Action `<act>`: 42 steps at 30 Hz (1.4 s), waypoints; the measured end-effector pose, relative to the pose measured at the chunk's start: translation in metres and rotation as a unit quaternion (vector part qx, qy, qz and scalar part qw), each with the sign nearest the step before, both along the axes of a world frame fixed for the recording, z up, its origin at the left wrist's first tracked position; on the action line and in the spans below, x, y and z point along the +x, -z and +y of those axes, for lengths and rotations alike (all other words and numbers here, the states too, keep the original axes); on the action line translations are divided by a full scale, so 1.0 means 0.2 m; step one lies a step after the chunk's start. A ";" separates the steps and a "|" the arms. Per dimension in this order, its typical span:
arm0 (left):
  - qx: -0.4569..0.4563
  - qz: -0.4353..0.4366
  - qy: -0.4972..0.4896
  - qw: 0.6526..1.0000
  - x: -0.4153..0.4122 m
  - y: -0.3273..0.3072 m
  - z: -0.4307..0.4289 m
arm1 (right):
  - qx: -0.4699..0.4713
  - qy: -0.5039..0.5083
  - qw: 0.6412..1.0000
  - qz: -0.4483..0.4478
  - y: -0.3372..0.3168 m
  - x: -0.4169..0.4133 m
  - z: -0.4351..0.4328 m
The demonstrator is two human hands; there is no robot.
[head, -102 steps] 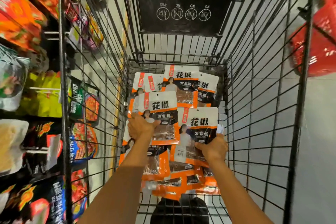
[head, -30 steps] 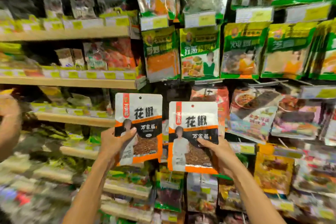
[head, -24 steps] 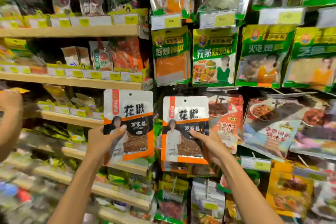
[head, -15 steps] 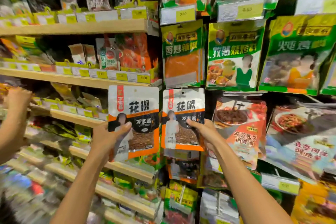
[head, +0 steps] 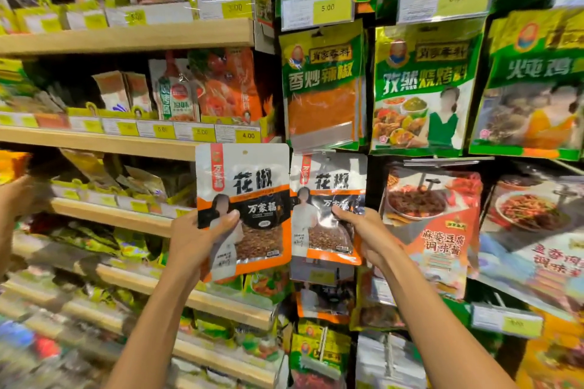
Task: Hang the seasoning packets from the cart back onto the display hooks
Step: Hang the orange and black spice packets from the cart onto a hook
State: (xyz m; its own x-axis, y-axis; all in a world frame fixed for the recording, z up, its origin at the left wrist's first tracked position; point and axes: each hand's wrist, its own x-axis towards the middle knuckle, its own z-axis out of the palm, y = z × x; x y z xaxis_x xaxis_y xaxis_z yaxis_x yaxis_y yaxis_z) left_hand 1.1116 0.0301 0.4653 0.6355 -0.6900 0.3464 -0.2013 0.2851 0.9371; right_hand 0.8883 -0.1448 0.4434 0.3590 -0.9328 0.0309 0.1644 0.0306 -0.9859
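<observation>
Our left grip (head: 196,240) is pinching the left packet (head: 249,196) by its lower left corner. The thumb is lying across the front and the fingers are curling behind. We are holding this packet upright in front of the wooden shelves (head: 126,38), just left of the hanging display.

Our right grip (head: 368,235) is clasping the right packet (head: 325,186) at its lower right side, with the thumb pressing on the front and the fingers wrapping behind. We are holding this one upright too, further in towards the display. Its left edge is meeting the right edge of the left packet, and we cannot tell whether the two are overlapping. Its top is sitting right under the green chilli bag (head: 320,82), and we cannot tell whether its hole is caught on anything.

Below the right packet a yellow price tag (head: 320,276) is showing, and under that another bag of the same kind (head: 325,303) is hanging. A red sauce bag (head: 436,230) is hanging just beside our right wrist. At the far left edge another person's hand (head: 15,196) is reaching towards a shelf, too blurred to tell more.
</observation>
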 end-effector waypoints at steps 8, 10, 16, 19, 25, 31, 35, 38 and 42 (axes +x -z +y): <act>-0.002 0.016 0.069 0.998 0.07 0.06 -0.07 | 0.014 0.119 0.990 0.070 -0.07 0.12 -0.13; -0.002 0.025 0.084 0.996 0.09 0.08 -0.07 | 0.012 0.124 0.987 0.104 -0.07 0.13 -0.15; 0.028 0.026 0.126 0.991 0.12 0.13 -0.08 | -0.025 0.154 0.973 0.170 0.00 0.11 -0.12; 0.037 0.024 0.153 0.987 0.10 0.16 -0.09 | -0.105 0.243 0.950 0.164 0.10 0.10 0.05; 0.043 0.013 0.200 0.979 -0.09 0.16 -0.16 | -0.088 0.107 0.990 -0.034 0.10 0.13 0.40; 0.002 -0.078 0.195 0.978 -0.25 0.10 -0.20 | -0.106 0.119 0.987 -0.017 0.07 0.06 0.38; -0.074 -0.231 -0.079 0.967 -0.14 -0.06 -0.24 | -0.109 0.140 0.984 0.009 0.06 0.01 0.33; -0.127 -0.434 -0.250 0.856 -0.02 -0.16 -0.35 | -0.116 0.148 0.982 0.035 0.05 0.00 0.27; -0.154 -0.572 -0.289 0.752 0.12 -0.20 -0.52 | -0.110 0.149 0.982 0.036 0.02 0.00 0.20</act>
